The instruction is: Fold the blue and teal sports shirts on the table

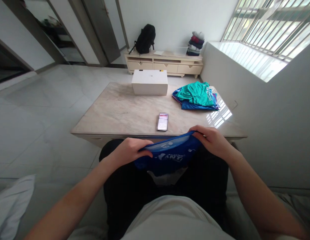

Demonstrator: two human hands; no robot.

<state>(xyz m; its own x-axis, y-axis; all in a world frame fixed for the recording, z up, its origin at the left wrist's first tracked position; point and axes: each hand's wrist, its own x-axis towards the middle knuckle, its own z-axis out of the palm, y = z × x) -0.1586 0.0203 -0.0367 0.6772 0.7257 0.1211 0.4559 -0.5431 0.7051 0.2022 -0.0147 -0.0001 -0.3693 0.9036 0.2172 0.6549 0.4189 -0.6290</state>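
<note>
In front of me stands a pale table [114,113] with a streaky, shiny top. Near its edge closest to me lies a phone [162,122] (its screen is lit, but too blurred for me to read). Toward the far side I see a white box [149,87], and to its right, apart from it, a loose pile of clothes [195,95], green on top.
</note>
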